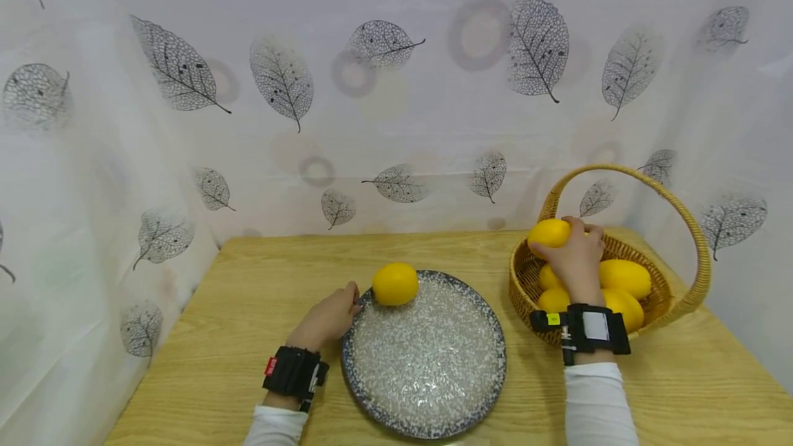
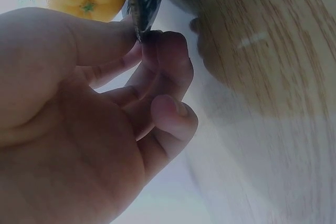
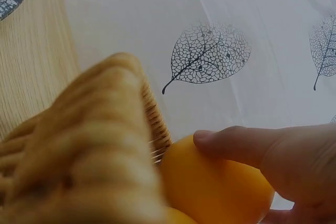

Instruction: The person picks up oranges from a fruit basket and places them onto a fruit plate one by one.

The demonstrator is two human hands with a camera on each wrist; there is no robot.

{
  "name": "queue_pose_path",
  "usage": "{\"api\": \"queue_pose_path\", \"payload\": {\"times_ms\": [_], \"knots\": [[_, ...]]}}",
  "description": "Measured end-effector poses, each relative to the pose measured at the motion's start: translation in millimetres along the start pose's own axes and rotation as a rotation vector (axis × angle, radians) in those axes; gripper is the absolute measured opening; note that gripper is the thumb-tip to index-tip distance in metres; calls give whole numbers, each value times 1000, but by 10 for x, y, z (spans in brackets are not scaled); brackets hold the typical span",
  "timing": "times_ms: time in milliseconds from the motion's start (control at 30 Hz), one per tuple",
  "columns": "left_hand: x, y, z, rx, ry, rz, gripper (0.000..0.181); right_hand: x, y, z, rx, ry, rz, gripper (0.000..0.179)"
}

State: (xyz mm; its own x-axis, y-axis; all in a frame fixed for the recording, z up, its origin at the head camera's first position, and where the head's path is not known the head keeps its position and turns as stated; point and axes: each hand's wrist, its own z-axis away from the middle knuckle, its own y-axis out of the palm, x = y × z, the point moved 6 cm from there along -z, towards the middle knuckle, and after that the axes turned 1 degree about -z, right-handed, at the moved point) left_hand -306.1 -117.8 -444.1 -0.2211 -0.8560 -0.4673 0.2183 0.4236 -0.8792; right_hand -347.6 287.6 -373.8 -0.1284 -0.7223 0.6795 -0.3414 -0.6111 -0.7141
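Observation:
At the left rim of a round speckled grey plate (image 1: 427,356), my left hand (image 1: 328,319) pinches the edge. In the left wrist view the thumb and fingers of that hand (image 2: 89,114) meet on the dark rim (image 2: 147,3). One lemon (image 1: 395,284) rests on the plate's upper left edge, close to my fingers. My right hand (image 1: 579,263) grips another lemon (image 1: 548,233) at the far left side of a wicker basket (image 1: 522,301). The right wrist view shows the thumb laid over this lemon (image 3: 210,182).
Several more lemons (image 1: 624,278) lie in the basket, below and beside my right hand. Its tall arched handle (image 1: 690,226) rises on the right. A leaf-printed curtain (image 1: 396,122) hangs behind the wooden table (image 1: 266,274) and along its sides.

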Motion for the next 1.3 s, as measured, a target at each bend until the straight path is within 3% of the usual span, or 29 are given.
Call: {"api": "queue_pose_path", "payload": {"times_ms": [200,367,567,800,1067,1300], "knots": [[10,1,-7,-2,-5,-2,10,27,-15,15,-12,-6,23,88],[15,12,-9,0,-5,-3,10,20,-56,7,-30,-17,109,90],[4,5,-3,5,-9,-3,10,-2,-128,20,-10,-1,152,89],[20,10,-15,8,-28,-5,11,69,-206,74,17,-50,161,88],[20,-1,-5,11,-28,-12,11,154,-232,126,62,-68,254,84],[21,7,-7,7,-14,-16,10,170,-274,178,57,-54,227,84]]}}
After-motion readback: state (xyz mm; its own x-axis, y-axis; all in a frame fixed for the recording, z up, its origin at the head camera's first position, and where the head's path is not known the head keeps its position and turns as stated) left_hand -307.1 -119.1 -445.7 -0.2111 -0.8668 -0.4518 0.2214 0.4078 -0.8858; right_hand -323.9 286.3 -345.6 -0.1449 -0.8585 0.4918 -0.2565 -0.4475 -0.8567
